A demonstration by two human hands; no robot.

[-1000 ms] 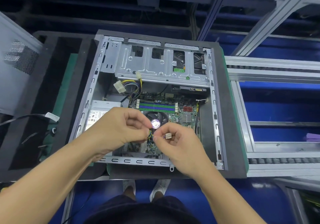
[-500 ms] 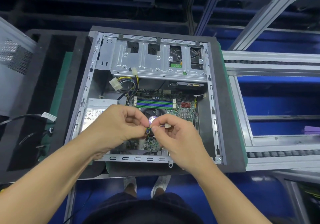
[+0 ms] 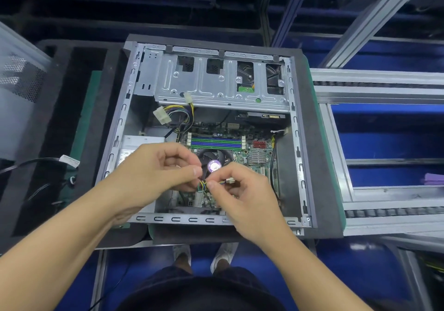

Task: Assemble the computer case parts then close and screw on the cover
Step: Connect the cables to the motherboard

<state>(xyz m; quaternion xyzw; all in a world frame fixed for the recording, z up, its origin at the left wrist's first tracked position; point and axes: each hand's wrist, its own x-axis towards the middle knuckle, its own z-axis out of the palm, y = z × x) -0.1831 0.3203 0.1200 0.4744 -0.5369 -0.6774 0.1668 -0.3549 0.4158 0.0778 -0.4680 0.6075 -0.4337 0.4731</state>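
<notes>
Here we look down on two bare hands working close together just above the near rim of an open computer case (image 3: 182, 219). The left hand (image 3: 153, 173) pinches a bundle of thin coloured wires (image 3: 202, 185) between thumb and forefinger, its other fingers curled in. The right hand (image 3: 242, 190), almost touching the left, pinches the same wires a little further along, and a small pale connector (image 3: 230, 181) sticks out just past its fingertips. We judge the wires light, limp and easily kinked. The connector looks like small, stiff plastic, so it is best held by its body and not tugged by the wires.

Just beyond the fingertips, inside the case, sits the round processor fan (image 3: 216, 159) with a shiny purple label, and past it a row of green and blue memory slots (image 3: 216, 142). Partly under the left hand lies the grey power supply (image 3: 141, 142). Beyond that hand a loose bunch of yellow and black cables ends in white plugs (image 3: 162, 116). Farthest from the hands, the metal drive cage (image 3: 216, 87) spans the far side of the case.

Well off to the left of the left hand is a grey perforated panel (image 3: 16, 89), which we take to be the cover, not yet fitted. It looks like thin, rigid sheet metal, best gripped by its edges
</notes>
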